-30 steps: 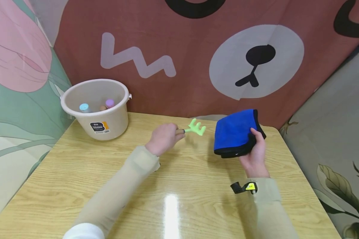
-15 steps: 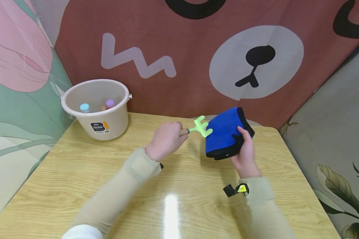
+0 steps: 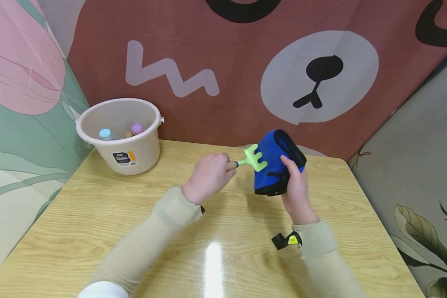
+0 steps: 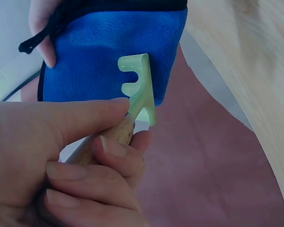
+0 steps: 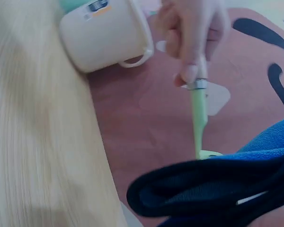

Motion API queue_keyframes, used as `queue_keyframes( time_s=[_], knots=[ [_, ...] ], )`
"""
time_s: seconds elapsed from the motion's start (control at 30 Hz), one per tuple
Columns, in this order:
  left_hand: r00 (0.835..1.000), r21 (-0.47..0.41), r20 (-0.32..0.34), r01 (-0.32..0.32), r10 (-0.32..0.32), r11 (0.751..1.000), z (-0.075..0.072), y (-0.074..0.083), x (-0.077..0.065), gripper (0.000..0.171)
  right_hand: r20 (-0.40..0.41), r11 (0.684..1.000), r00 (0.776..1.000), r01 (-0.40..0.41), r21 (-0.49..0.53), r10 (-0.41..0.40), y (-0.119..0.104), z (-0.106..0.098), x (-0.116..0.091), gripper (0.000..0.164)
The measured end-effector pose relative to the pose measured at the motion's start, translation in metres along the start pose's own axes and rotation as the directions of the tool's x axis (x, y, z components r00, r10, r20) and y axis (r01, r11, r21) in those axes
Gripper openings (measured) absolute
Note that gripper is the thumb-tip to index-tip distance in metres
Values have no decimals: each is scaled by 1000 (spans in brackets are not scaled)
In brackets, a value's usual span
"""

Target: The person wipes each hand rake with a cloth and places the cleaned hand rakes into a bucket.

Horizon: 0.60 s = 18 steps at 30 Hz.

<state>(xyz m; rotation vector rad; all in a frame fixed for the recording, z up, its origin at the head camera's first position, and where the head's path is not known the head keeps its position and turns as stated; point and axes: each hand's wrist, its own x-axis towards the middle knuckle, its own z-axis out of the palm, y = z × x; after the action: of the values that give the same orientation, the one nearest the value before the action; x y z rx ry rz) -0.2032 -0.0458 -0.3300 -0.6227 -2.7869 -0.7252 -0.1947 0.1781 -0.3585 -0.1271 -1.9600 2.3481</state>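
Observation:
My left hand [image 3: 210, 176] grips the wooden handle of a small hand rake with a light green head [image 3: 253, 158]. My right hand [image 3: 298, 194] holds a folded blue cloth with black edging [image 3: 269, 145], its thumb across the front. Both things are raised over the table. In the left wrist view, the rake's tines [image 4: 141, 71] lie right at the blue face of the cloth [image 4: 90, 56]. The right wrist view shows the cloth's black folded edge [image 5: 184, 165] hiding most of the rake head, with the green neck [image 5: 198, 113] rising above it.
A beige bucket [image 3: 147, 151] stands at the table's back left. Inside it are a blue-topped item [image 3: 105, 133], a purple-topped one [image 3: 137, 128] and a brown one. A bear-print curtain [image 3: 238, 103] hangs along the back edge of the wooden table [image 3: 246, 256].
The right hand has brought the cloth leftward and tilted it toward the rake. The left hand has moved slightly right, so the tines now overlap the cloth. The bucket stays put.

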Motion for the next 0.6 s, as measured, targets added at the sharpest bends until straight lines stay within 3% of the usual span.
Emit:
queue_keyframes(
  time_s=[0.13, 0.2, 0.27, 0.33, 0.43, 0.53, 0.6],
  knots=[
    [1000, 16, -27, -2, 3, 1000, 1, 2, -1, 15, -59, 975, 986, 142, -172, -154, 5, 9, -1, 48],
    [999, 25, -46, -12, 13, 1000, 1, 3, -2, 9, -63, 938, 969, 212, -274, -238, 10, 12, -1, 42],
    [998, 30, -61, -21, 23, 999, 2, 4, -3, 8, -28, 875, 943, 297, -382, -333, 16, 15, -1, 38],
    [995, 50, -79, -49, 53, 998, 3, 5, -3, 8, 51, 761, 896, 403, -509, -441, 21, 17, 0, 37],
    [992, 73, -101, -73, 80, 995, 4, 6, -4, 13, 212, 527, 790, 556, -643, -575, 29, 20, 3, 37],
    [986, 84, -127, -93, 103, 992, 5, 8, -3, 20, 338, 297, 689, 628, -719, -641, 36, 22, 6, 41],
    [984, 83, -141, -100, 111, 992, 5, 8, -3, 28, 384, 197, 647, 641, -742, -659, 40, 23, 8, 42]
  ],
)
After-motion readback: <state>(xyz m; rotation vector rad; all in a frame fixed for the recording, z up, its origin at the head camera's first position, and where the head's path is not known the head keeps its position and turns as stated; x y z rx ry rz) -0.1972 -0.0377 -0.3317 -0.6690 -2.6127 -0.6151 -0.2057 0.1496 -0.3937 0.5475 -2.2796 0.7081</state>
